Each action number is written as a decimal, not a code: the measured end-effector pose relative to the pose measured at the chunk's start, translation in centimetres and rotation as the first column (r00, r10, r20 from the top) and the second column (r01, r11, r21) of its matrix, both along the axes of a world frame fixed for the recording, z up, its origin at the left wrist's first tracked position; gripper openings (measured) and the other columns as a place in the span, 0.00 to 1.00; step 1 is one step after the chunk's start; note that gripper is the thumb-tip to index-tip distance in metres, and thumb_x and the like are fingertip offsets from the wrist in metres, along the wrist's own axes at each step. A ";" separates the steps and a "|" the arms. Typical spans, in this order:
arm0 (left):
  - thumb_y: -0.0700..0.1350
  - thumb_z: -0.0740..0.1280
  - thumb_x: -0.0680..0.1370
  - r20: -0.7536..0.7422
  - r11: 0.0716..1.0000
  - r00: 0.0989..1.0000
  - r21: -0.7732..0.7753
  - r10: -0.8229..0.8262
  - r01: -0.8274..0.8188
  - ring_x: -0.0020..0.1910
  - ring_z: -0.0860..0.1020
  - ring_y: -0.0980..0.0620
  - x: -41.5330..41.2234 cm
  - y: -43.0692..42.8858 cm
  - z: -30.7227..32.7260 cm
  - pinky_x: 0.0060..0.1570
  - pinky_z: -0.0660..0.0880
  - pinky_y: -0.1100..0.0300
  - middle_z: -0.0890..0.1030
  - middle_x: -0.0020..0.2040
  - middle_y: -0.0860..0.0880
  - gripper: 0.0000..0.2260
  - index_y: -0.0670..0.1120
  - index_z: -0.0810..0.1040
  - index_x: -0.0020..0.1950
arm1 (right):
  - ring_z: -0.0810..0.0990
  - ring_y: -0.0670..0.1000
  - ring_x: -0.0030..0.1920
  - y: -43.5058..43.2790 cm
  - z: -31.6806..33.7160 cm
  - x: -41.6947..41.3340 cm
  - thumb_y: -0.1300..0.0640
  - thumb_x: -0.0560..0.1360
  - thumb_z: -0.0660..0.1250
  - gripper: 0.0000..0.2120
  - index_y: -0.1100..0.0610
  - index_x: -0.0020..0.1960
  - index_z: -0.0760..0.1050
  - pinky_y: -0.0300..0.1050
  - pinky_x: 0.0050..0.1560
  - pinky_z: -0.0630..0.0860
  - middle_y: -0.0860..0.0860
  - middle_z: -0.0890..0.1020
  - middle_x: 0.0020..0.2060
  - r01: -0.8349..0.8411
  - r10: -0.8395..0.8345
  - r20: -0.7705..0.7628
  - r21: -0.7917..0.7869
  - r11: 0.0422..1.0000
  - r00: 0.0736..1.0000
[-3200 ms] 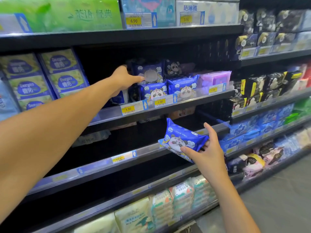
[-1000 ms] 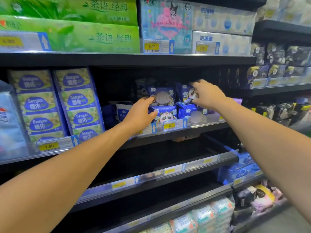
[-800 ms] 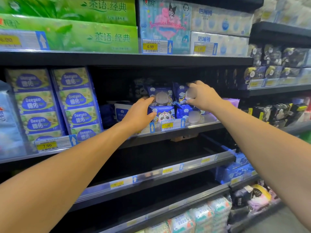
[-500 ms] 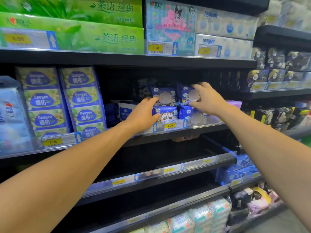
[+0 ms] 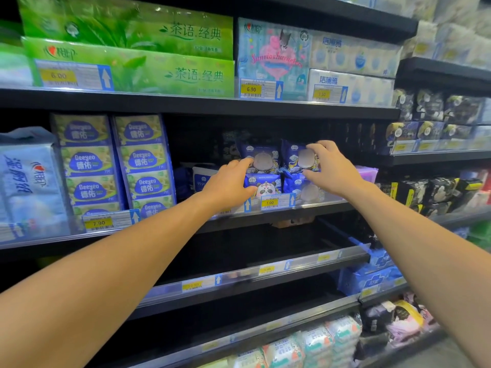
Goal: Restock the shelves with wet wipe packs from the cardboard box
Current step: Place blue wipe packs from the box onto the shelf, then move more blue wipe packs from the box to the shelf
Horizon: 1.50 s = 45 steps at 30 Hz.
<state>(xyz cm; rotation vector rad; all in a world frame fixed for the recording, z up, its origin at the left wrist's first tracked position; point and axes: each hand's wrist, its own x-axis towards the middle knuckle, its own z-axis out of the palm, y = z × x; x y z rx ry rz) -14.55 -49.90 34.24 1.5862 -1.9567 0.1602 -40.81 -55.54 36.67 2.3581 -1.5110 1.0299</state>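
Both bare forearms reach up to the middle shelf, and the step in hand looks like seating the newest wet wipe pack and squaring the facing. The left hand (image 5: 228,183) has its fingers bent round the left flank of the left stack (image 5: 263,170), fingertips on the top pack and thumb against the panda pack (image 5: 265,186) beneath, bracing it. The right hand (image 5: 333,168) pinches the upper right pack (image 5: 295,158), fingers hooked over its top edge and thumb tucked under it. To do this well, I would push the pack back until it sits flush on the one below. The printed face should point outward and line up with its neighbour, with nothing overhanging the clear shelf lip (image 5: 321,204) or covering the 1.00 price tag (image 5: 269,203). A light grip suits these packs. They are soft, pillowy pouches of glossy blue film that dent and slide on one another, each with a matte grey oval flap (image 5: 305,157) on its face. Darker pouches (image 5: 231,144) stand behind them, and taller strips of Deeyeo packs (image 5: 143,160) hang well to the left. The cardboard box is out of view.
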 end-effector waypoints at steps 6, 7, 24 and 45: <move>0.54 0.72 0.80 0.041 1.000 0.999 -0.001 0.013 -0.013 0.75 0.67 0.48 0.2 1.4 0.0 0.65 0.77 0.44 0.66 0.78 0.48 0.36 0.52 0.58 0.82 | 0.75 0.57 0.67 1.6 -0.6 0.2 0.54 0.77 0.72 0.31 0.53 0.78 0.67 0.51 0.59 0.75 0.52 0.65 0.76 0.004 -0.004 -0.012 -0.001 1.000 1.000; 0.55 0.72 0.80 0.058 1.000 0.998 -0.013 0.024 -0.023 0.75 0.67 0.48 0.3 1.9 -0.2 0.66 0.76 0.43 0.66 0.79 0.49 0.35 0.51 0.58 0.82 | 0.74 0.57 0.69 2.0 -0.8 0.4 0.55 0.76 0.72 0.32 0.53 0.78 0.67 0.52 0.61 0.76 0.52 0.65 0.76 0.003 -0.003 -0.012 0.000 1.000 1.000; 0.59 0.65 0.81 0.415 0.972 0.883 -0.175 0.220 -0.159 0.83 0.54 0.46 7.1 19.4 -10.9 0.79 0.57 0.46 0.59 0.83 0.49 0.31 0.53 0.60 0.82 | 0.68 0.56 0.75 18.1 -10.9 9.1 0.50 0.77 0.73 0.29 0.52 0.75 0.71 0.61 0.70 0.72 0.52 0.69 0.75 -0.136 0.135 -0.074 -0.007 0.991 0.988; 0.58 0.68 0.80 0.267 0.861 0.914 0.331 0.307 -0.386 0.81 0.60 0.43 22.0 47.5 -33.1 0.74 0.66 0.42 0.64 0.81 0.49 0.29 0.52 0.66 0.80 | 0.70 0.57 0.72 37.3 -31.9 23.3 0.49 0.75 0.73 0.27 0.50 0.72 0.74 0.57 0.70 0.71 0.52 0.69 0.75 -0.412 0.532 -0.158 0.465 0.784 0.832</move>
